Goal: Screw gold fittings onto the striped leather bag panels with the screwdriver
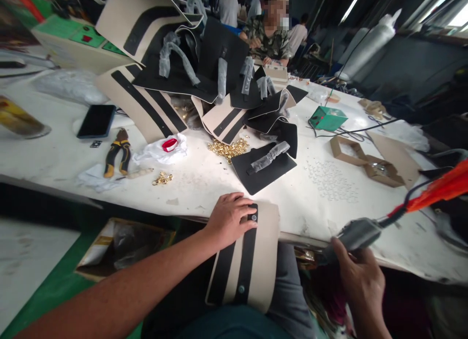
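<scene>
A beige panel (265, 251) with two black straps rests across my lap and the table's front edge. My left hand (228, 219) holds down its far end, fingers and thumb on either side of a round metal fitting (254, 217) on one strap. A second fitting (241, 289) sits near that strap's lower end. To the right of the panel, my right hand (360, 275) is closed around a grey electric screwdriver (360, 234), hung from an orange-wrapped cord (435, 185). Its tip is blurred and hard to make out.
Black-and-beige panels (204, 61) with plastic-wrapped handles are heaped at the back. Gold hardware (229, 148), pliers (117, 153) and a phone (96, 121) lie left of centre. Small clear pieces (331, 180), cardboard boxes (382, 170) and a green power box (327, 118) are rightward. A co-worker (268, 41) sits opposite.
</scene>
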Tool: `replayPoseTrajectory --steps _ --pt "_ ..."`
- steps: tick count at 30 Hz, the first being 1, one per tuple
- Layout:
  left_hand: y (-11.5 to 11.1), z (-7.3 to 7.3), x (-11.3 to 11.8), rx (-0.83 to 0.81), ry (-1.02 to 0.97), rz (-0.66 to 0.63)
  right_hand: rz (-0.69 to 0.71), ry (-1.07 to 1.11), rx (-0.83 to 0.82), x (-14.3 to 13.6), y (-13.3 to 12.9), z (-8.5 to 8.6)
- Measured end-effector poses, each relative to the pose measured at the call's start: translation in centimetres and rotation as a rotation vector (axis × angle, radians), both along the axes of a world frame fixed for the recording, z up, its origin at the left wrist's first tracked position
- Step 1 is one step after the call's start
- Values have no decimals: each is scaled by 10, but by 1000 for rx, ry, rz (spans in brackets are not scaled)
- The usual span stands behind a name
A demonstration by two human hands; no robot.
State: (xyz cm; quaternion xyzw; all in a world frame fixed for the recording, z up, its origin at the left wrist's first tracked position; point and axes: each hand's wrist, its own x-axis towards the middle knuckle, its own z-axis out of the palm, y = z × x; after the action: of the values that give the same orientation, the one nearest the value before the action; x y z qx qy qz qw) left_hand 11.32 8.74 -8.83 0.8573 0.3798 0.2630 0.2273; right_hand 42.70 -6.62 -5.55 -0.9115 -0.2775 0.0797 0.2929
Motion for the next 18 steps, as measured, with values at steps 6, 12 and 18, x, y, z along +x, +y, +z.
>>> replayPoseTrajectory --steps 6,12,18 --pt "-1 -1 -2 29 26 -19 111 289 332 -24 21 9" --pt "-1 -2 -3 29 24 -4 424 664 861 -99 69 42" --pt "-2 -3 -4 20 15 -12 636 612 914 -147 108 38"
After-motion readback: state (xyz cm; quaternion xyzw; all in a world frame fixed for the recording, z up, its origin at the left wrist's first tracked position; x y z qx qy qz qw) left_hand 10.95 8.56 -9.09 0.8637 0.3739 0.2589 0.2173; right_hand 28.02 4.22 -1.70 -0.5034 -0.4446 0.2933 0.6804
